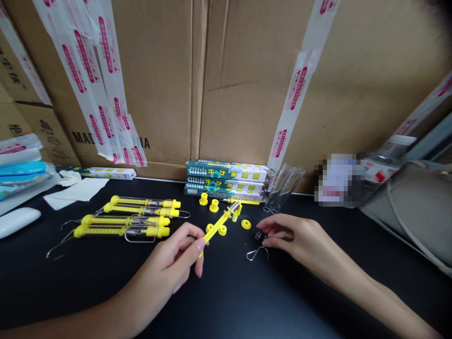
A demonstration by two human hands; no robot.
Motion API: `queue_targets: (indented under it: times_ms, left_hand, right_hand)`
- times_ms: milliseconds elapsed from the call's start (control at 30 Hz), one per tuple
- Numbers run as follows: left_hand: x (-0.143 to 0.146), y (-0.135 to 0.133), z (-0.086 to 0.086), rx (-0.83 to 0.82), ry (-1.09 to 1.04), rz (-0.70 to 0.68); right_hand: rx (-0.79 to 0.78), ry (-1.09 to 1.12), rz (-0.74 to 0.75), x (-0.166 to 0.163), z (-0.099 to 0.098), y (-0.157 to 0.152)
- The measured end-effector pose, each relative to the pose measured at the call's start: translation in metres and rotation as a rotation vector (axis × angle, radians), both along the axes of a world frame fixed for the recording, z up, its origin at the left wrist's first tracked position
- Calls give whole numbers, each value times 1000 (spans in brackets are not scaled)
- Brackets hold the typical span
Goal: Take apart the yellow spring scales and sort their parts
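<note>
My left hand (183, 254) is closed round the lower end of a yellow spring scale rod (215, 227), which slants up to the right with a metal spring at its top. On the right, my right hand (287, 235) has its fingertips pinched low over the table, by some small dark shiny parts (259, 235); what lies between the fingers is too small to make out. A bent wire hook (257, 254) lies just below those fingertips. Loose yellow caps (204, 199) and a yellow ring (246, 224) are scattered round the rod's upper end.
Several assembled spring scales (122, 230) with wire hooks lie at the left. Behind the caps stand stacked boxes (226, 179), beside clear plastic tubes (285, 186). A taped cardboard box (240, 94) walls the back. A bottle (384, 162) and a grey bag (413, 202) sit at right.
</note>
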State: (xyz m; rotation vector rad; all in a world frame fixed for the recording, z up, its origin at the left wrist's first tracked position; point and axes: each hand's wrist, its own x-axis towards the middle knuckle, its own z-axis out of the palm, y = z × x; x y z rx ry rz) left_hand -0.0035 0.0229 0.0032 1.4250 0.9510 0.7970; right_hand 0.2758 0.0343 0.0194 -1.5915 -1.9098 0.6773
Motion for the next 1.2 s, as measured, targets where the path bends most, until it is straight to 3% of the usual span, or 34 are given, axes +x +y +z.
queue_targets:
  times_ms: [267, 500, 800, 933, 1067, 1200]
  left_hand:
    - [0, 1, 0, 15, 13, -5]
    - [0, 1, -1, 21, 30, -3]
    - [-1, 1, 0, 24, 26, 11]
    - [0, 1, 2, 24, -8, 29]
    - [1, 2, 3, 20, 2, 31]
    - [2, 3, 5, 26, 19, 43]
  right_hand:
    - [94, -97, 9, 10, 2, -1]
    - [127, -372, 227, 4, 7, -9]
    - [92, -521, 126, 18, 10, -12]
    - [311, -529, 147, -2, 4, -26]
    - [769, -756, 128, -39, -18, -49]
    - [854, -854, 76, -58, -32, -60]
